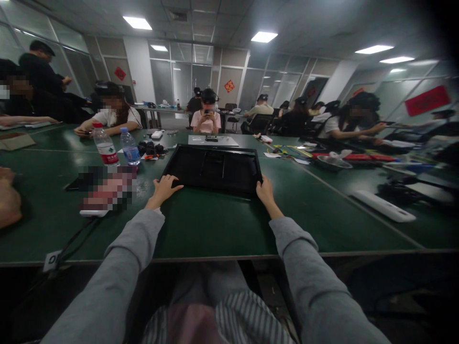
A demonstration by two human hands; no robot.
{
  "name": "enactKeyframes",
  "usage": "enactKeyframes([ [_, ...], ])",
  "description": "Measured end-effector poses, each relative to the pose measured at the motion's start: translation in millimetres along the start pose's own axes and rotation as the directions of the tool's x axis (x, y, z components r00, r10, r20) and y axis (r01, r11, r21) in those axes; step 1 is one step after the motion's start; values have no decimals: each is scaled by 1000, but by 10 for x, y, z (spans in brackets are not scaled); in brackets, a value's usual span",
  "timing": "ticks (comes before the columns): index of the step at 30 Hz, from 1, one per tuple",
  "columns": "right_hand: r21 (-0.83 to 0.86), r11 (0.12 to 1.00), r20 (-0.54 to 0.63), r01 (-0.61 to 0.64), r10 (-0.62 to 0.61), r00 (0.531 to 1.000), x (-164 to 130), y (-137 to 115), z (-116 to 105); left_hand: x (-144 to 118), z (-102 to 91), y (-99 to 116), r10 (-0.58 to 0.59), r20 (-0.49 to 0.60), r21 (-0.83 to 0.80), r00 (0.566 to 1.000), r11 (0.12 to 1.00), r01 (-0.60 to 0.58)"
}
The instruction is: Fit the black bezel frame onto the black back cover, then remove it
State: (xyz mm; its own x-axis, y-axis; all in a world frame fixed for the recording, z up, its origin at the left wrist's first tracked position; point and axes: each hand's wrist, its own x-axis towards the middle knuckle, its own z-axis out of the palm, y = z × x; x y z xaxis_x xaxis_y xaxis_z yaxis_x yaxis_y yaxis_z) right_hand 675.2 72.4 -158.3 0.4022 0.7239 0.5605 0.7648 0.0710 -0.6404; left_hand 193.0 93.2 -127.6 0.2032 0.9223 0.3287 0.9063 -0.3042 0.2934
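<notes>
A flat black monitor (229,184) lies on the green table in front of me, its glossy dark face up with pale reflections across it. My left hand (165,189) holds its near left corner, the thumb stretched along the near edge. At the near right corner, my right hand (264,191) grips the side of the frame, fingers curled around it and partly hidden. Both forearms, in grey sleeves, reach forward over the table's front edge.
Two water bottles, one red-capped (105,145) and one blue-capped (129,147), stand left of the monitor. A phone-like pink item (107,191) with a cable lies nearer. To the right are a bowl (333,163) and a long white case (383,206). Another person's hand (9,198) rests far left.
</notes>
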Motion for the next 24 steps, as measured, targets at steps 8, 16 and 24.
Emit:
enactKeyframes([
  [8,-16,989,27,-146,146,989,51,86,-123,-32,-70,112,52,50,19,997,998,-53],
  [16,104,981,46,-161,157,987,69,146,-89,2,18,-80,-285,-304,-62,909,958,280],
  [24,209,958,67,-195,185,980,119,303,-49,102,119,-325,-392,-75,-175,917,911,375],
])
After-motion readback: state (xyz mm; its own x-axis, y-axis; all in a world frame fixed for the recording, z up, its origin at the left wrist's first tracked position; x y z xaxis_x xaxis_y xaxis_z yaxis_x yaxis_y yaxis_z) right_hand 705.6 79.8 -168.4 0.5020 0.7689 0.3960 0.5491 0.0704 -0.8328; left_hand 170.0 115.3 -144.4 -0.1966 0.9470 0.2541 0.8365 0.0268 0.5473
